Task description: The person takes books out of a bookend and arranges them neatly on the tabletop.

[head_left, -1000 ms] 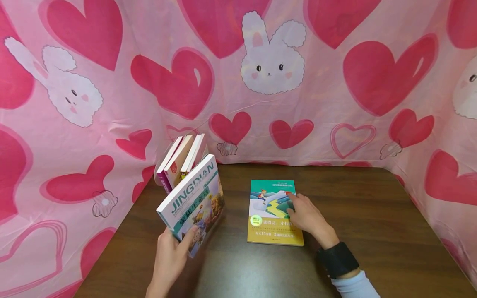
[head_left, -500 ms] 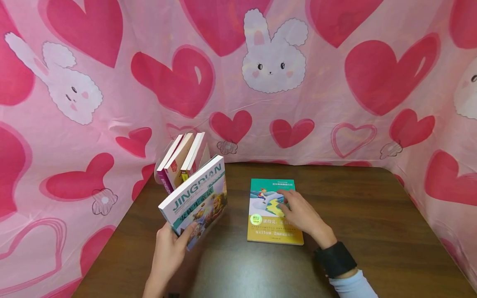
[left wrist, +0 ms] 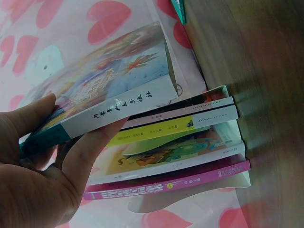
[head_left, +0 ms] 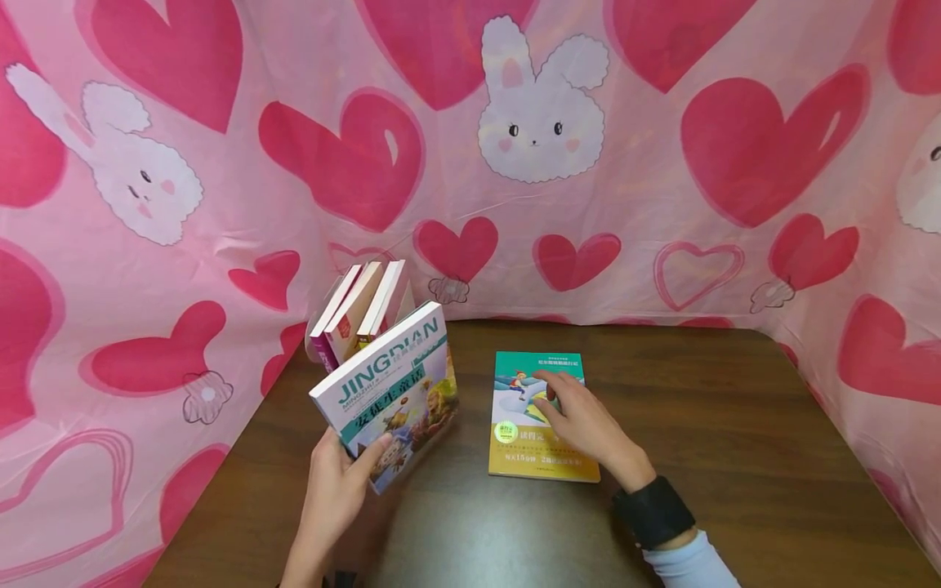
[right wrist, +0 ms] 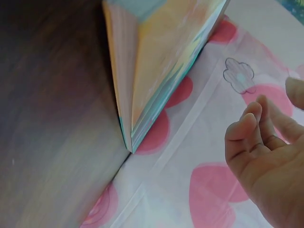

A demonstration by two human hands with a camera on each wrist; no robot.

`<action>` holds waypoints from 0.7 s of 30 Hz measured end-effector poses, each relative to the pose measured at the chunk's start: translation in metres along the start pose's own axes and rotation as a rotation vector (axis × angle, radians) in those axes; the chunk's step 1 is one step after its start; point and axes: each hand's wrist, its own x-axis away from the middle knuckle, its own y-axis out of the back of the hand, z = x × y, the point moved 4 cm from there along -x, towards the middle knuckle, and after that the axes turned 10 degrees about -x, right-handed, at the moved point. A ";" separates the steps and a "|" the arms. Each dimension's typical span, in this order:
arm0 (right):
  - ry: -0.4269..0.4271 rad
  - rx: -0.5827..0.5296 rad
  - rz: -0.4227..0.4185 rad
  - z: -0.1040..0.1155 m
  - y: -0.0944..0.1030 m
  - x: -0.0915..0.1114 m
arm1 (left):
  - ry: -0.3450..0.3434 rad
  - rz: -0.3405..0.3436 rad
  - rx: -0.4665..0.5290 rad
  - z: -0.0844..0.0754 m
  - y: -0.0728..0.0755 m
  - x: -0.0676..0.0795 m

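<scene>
My left hand (head_left: 334, 486) holds a thick paperback book (head_left: 403, 408) tilted in the air, thumb on its illustrated front cover. In the left wrist view that book (left wrist: 121, 105) shows a white and teal spine between thumb and fingers. My right hand (head_left: 588, 425) hovers over a green and yellow book (head_left: 540, 457) lying flat on the table, covering part of its picture. From the right wrist view, the right hand (right wrist: 270, 156) has loosely bent fingers, with a visible gap to the flat book (right wrist: 164, 61).
Behind the held book, several books stand upright, including one with a purple spine (left wrist: 171, 183) and one with a yellow spine (left wrist: 154, 131). A pale bookend (left wrist: 190, 194) lies along their outer side. The brown table (head_left: 698, 425) meets a pink heart-patterned cloth (head_left: 639, 188) at the back.
The held book has turned so more of its front cover shows, and shifted slightly right. My right hand has slid left over the flat book, which stays put.
</scene>
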 end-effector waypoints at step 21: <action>0.145 -0.131 -0.016 0.032 -0.028 -0.007 | 0.063 0.050 0.035 0.000 -0.003 -0.007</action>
